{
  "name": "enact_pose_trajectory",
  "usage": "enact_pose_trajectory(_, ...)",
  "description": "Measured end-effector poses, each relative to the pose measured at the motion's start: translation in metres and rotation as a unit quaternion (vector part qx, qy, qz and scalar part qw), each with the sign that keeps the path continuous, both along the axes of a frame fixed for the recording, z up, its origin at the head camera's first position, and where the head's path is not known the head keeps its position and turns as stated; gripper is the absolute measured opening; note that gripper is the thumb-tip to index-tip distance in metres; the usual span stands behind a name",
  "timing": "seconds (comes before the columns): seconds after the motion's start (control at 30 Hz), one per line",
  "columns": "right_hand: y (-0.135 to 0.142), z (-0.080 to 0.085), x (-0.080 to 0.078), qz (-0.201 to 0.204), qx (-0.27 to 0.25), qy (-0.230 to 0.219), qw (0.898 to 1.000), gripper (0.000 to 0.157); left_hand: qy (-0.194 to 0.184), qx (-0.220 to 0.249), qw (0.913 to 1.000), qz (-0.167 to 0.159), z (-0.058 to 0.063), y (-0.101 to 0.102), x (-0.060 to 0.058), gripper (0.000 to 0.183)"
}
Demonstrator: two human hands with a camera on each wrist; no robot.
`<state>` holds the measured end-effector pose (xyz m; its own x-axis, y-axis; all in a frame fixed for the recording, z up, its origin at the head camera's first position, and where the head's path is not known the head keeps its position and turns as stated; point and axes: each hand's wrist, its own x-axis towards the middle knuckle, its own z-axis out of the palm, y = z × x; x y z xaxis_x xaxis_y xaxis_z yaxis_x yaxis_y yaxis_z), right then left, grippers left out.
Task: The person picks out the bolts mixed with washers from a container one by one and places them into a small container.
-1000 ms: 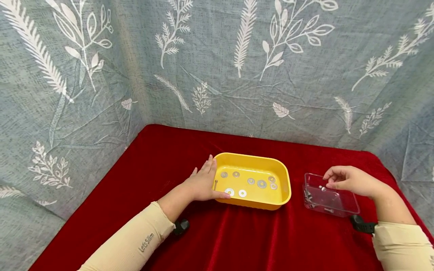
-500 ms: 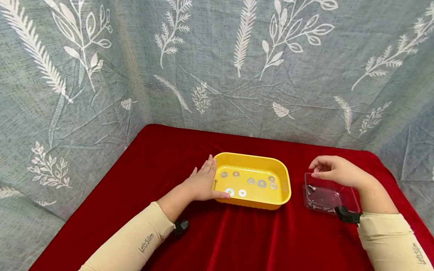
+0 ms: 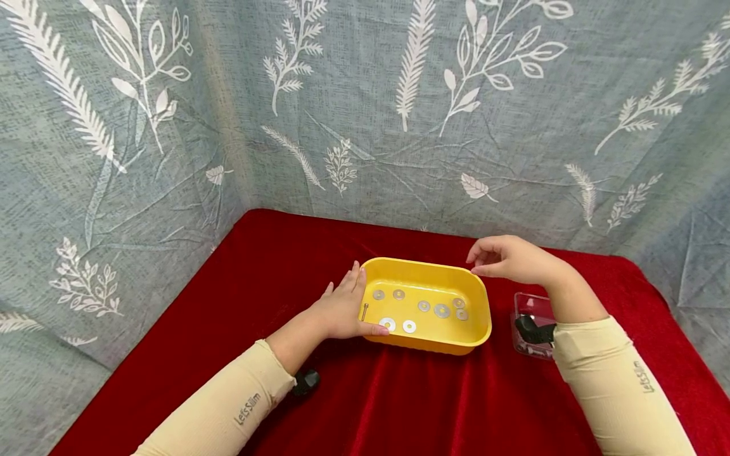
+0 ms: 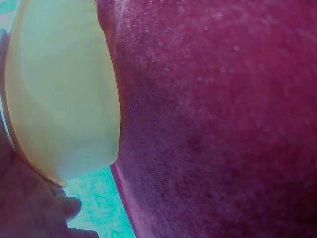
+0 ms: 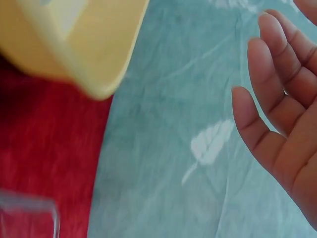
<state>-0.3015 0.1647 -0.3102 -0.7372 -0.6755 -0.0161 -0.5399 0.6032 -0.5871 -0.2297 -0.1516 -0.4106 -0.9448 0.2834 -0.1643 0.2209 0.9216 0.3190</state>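
My left hand [image 3: 342, 311] rests against the left end of a yellow tray [image 3: 424, 342], fingers straight along its side and thumb at the front rim. Flat metal washers [image 3: 441, 310] lie spread on the tray's floor. Close to its left wall lies a thin bolt [image 3: 365, 311]. My right hand [image 3: 516, 258] hovers at the tray's far right corner, fingers bent and thumb near the index finger. Whether it pinches anything is hidden. In the right wrist view, several loosely bent fingers [image 5: 270, 74] show beside the tray [image 5: 99, 59].
Right of the tray stands a clear plastic box [image 3: 533, 304] with metal hardware in it, partly covered by my right wrist's black band [image 3: 533, 330]. A red cloth [image 3: 285, 253] covers the table. A patterned grey-green curtain [image 3: 365, 126] hangs behind and at the sides.
My right hand has moved left and away from me, from over the clear box to the tray's far right corner. The left hand and the tray have stayed put.
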Motion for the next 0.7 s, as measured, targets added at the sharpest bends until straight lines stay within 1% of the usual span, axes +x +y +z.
enact_pose_trajectory(0.07, -0.012, 0.0, -0.003, 0.009, 0.008, 0.002, 1.0, 0.013, 0.001, 0.002, 1.0, 0.0, 0.0, 0.0, 0.0, 0.128)
enact_pose_trajectory(0.2, -0.036, -0.004, -0.006, 0.03, 0.013, -0.008, 0.999, 0.011, 0.0, 0.003, 1.0, 0.001, 0.001, 0.001, 0.001, 0.127)
enact_pose_trajectory(0.37, -0.065, -0.013, -0.006, 0.075, 0.002, -0.013, 0.997, 0.01, -0.004, 0.006, 1.0, 0.0, 0.003, 0.001, 0.003, 0.127)
enact_pose_trajectory(0.5, -0.082, -0.021, -0.01, 0.106, 0.001, -0.004, 0.994, 0.01, -0.005, 0.004, 1.0, -0.002, 0.004, 0.001, 0.003, 0.126)
enact_pose_trajectory(0.6, -0.094, -0.025, -0.014, 0.113, 0.011, 0.003, 0.993, 0.008, -0.004, 0.002, 1.0, -0.005, 0.003, 0.0, 0.002, 0.126)
enact_pose_trajectory(0.7, -0.104, -0.028, -0.018, 0.112, 0.026, 0.011, 0.993, 0.007, -0.005, -0.003, 1.0, -0.007, 0.003, -0.001, 0.002, 0.128)
